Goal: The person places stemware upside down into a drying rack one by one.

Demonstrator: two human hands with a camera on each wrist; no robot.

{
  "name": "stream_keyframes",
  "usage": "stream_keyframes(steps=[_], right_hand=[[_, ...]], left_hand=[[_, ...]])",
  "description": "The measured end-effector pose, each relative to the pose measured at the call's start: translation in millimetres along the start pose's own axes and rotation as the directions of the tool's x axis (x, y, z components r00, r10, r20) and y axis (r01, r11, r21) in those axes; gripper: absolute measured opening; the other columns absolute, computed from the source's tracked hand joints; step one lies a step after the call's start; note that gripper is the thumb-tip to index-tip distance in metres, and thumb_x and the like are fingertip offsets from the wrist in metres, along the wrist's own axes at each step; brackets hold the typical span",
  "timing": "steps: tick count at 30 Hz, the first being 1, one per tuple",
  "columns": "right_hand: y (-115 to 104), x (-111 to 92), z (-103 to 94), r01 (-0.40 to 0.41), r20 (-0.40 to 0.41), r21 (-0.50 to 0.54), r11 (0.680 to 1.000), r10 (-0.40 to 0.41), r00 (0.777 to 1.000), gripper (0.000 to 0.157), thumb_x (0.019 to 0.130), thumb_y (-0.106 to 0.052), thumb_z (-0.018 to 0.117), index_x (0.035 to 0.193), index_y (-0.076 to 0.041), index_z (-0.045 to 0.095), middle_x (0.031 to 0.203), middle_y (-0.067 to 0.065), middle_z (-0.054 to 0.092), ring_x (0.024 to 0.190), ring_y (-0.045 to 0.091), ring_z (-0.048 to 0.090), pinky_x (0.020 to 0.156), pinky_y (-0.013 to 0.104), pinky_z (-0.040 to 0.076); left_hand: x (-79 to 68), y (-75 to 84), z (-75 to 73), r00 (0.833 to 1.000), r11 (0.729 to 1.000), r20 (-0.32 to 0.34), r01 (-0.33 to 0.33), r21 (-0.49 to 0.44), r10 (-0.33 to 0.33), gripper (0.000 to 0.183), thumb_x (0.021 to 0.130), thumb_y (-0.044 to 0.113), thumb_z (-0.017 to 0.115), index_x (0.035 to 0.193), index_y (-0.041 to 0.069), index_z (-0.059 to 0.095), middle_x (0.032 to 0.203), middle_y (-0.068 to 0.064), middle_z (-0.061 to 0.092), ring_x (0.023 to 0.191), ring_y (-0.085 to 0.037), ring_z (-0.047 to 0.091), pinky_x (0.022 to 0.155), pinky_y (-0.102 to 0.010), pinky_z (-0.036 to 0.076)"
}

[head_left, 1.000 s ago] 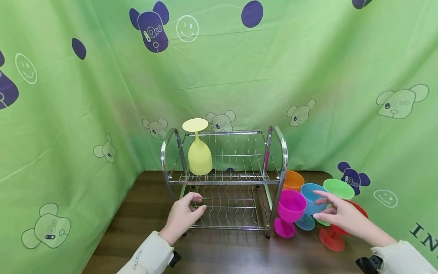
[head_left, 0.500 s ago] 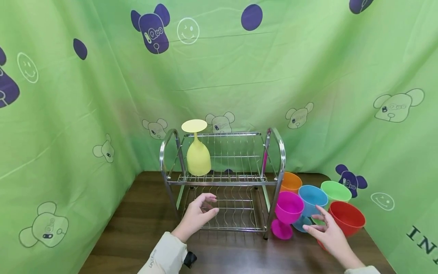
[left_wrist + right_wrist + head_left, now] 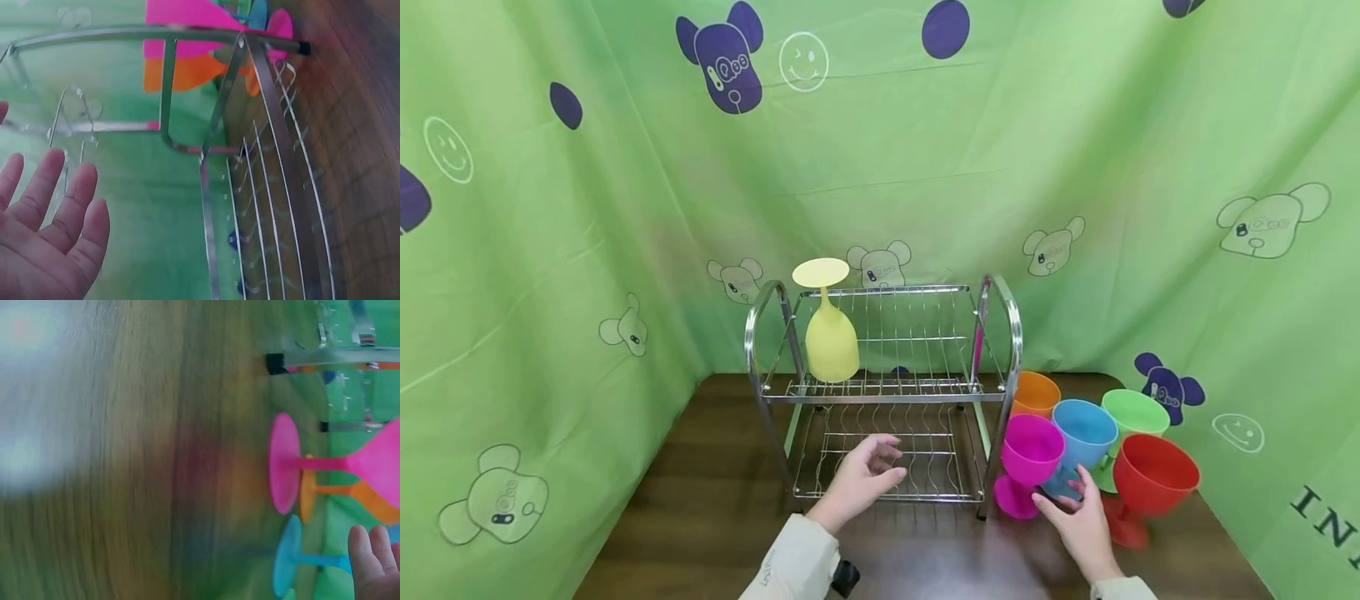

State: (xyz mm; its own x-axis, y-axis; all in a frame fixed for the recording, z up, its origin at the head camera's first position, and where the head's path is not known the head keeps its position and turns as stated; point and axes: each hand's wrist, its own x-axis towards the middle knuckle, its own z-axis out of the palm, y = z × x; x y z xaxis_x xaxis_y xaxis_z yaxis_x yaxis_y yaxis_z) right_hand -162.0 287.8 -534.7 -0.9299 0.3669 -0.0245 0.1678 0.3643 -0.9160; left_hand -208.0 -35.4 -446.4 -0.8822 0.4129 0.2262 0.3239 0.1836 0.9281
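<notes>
In the head view my left hand (image 3: 861,482) hovers before the lower tier of the metal dish rack (image 3: 880,400), fingers relaxed and holding nothing. The left wrist view shows its fingers spread beside the rack frame. My right hand (image 3: 1081,525) is in front of the pink goblet (image 3: 1032,450) and the blue goblet (image 3: 1084,429), its fingers loosely bent and nothing in its grasp. In the right wrist view the fingertips (image 3: 359,540) are close to the blue goblet's stem; whether they touch is unclear. A yellow goblet (image 3: 832,346) stands upside down on the rack's upper tier at left.
An orange goblet (image 3: 1036,393), a green goblet (image 3: 1137,412) and a red goblet (image 3: 1156,475) stand upright to the right of the rack. Everything rests on a dark wooden table (image 3: 925,558). A green patterned cloth (image 3: 880,150) hangs behind and at the sides.
My right hand has moved left and down, from over the red goblet to in front of the pink and blue ones. The left hand has drifted right along the rack's front.
</notes>
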Motion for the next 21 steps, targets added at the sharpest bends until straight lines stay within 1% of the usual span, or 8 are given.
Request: stream_keyframes(steps=[4,6,7,8,10,11,16,21], right_hand=[[1.7,5.3,12.1,0.014,-0.019,0.037,0.999,-0.013,1.0,0.093,0.087,-0.016,0.069,0.149,0.007,0.004,0.137,0.035,0.03,0.116,0.05,0.044,0.069,0.01,0.041],[1.7,7.4,18.3,0.012,-0.014,0.042,0.999,-0.012,1.0,0.094,0.086,-0.016,0.07,0.149,0.007,0.004,0.137,0.035,0.03,0.117,0.05,0.044,0.077,0.02,0.047],[1.1,9.4,20.5,0.016,-0.01,0.043,0.999,-0.016,1.0,0.094,0.086,-0.016,0.07,0.149,0.007,0.004,0.138,0.035,0.029,0.118,0.05,0.042,0.083,0.027,0.049],[0.6,11.4,22.7,0.023,-0.005,0.049,0.999,-0.023,1.0,0.094,0.086,-0.016,0.07,0.148,0.008,0.004,0.139,0.035,0.028,0.119,0.051,0.041,0.089,0.035,0.049],[0.1,15.1,26.6,0.035,-0.004,0.066,0.997,-0.034,0.999,0.093,0.085,-0.015,0.07,0.148,0.007,0.005,0.139,0.034,0.028,0.121,0.05,0.039,0.096,0.049,0.043],[-0.1,16.5,28.1,0.041,-0.007,0.074,0.996,-0.041,0.999,0.092,0.085,-0.014,0.07,0.148,0.007,0.006,0.139,0.034,0.029,0.121,0.05,0.039,0.098,0.053,0.04],[-0.2,21.4,33.8,0.059,-0.051,0.142,0.988,-0.052,0.997,0.085,0.083,-0.008,0.071,0.146,0.006,0.015,0.137,0.029,0.034,0.122,0.043,0.039,0.1,0.047,0.037],[0.8,24.2,37.2,0.019,-0.031,0.225,0.974,-0.012,0.999,0.087,0.084,-0.01,0.071,0.146,0.006,0.012,0.14,0.029,0.029,0.127,0.04,0.03,0.105,0.053,0.028]], left_hand=[[10.4,5.3,13.7,0.998,1.0,0.059,0.003,-0.009,-0.003,0.038,0.085,0.007,0.067,0.121,0.001,0.055,0.108,-0.014,0.063,0.083,-0.014,0.059,0.065,-0.025,0.05],[14.5,7.8,19.0,0.997,1.0,0.075,0.005,-0.011,-0.005,0.038,0.085,0.006,0.067,0.12,0.002,0.056,0.107,-0.012,0.063,0.082,-0.012,0.058,0.065,-0.024,0.049],[16.8,8.4,21.6,0.997,1.0,0.077,0.001,-0.013,0.0,0.038,0.084,0.005,0.067,0.12,0.003,0.056,0.107,-0.011,0.063,0.081,-0.011,0.057,0.065,-0.024,0.049],[19.0,9.4,23.9,0.997,1.0,0.079,-0.001,-0.013,0.002,0.037,0.084,0.005,0.067,0.12,0.003,0.056,0.106,-0.011,0.063,0.08,-0.011,0.057,0.065,-0.024,0.049],[22.6,11.1,28.3,0.996,1.0,0.084,-0.008,-0.006,0.009,0.037,0.084,0.004,0.068,0.119,0.004,0.057,0.105,-0.01,0.064,0.079,-0.011,0.057,0.068,-0.024,0.048],[24.6,11.2,30.6,0.996,1.0,0.087,-0.013,-0.001,0.013,0.037,0.084,0.004,0.067,0.119,0.004,0.056,0.104,-0.01,0.064,0.079,-0.01,0.057,0.069,-0.024,0.048],[29.9,13.5,40.4,0.993,1.0,0.118,-0.012,0.02,0.01,0.037,0.085,0.007,0.069,0.12,0.005,0.057,0.104,-0.009,0.064,0.079,-0.008,0.057,0.072,-0.023,0.048],[28.6,13.2,44.5,0.991,1.0,0.131,0.02,0.005,-0.02,0.037,0.084,0.006,0.07,0.119,0.006,0.057,0.103,-0.012,0.065,0.077,-0.006,0.056,0.07,-0.022,0.047]])
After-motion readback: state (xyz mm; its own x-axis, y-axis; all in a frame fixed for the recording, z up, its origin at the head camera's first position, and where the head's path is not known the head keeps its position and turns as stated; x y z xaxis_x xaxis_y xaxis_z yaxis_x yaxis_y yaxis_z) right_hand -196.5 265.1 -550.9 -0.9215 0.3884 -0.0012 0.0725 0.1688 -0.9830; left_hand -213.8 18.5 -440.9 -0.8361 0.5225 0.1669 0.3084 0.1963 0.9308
